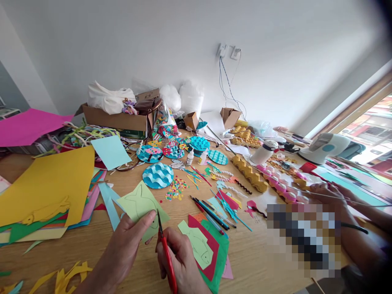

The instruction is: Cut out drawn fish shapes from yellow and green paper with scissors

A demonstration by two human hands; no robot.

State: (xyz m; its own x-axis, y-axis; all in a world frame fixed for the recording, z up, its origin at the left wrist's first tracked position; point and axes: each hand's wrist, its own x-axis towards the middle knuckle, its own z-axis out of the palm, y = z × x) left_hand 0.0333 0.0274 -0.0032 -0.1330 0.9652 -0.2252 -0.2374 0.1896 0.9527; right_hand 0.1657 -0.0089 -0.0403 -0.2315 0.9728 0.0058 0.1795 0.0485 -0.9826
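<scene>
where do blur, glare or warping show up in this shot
Head view: brightest at the window on the right, its outside partly washed out; top right corner dark and blurred; a pixelated patch hides detail at lower right; the window frame slants, perhaps from wide-angle distortion; red scissors and the pale green paper in the left hand look fairly sharp.

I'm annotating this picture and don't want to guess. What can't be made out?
In the head view:
Left hand: most fingers hidden behind the light green paper.
Scissors: handles partly covered by the right hand.
Small bottles: any lettering too small.
Magenta sheet: cut off by left edge.
Pixelated patch: hides whatever's behind.
</scene>
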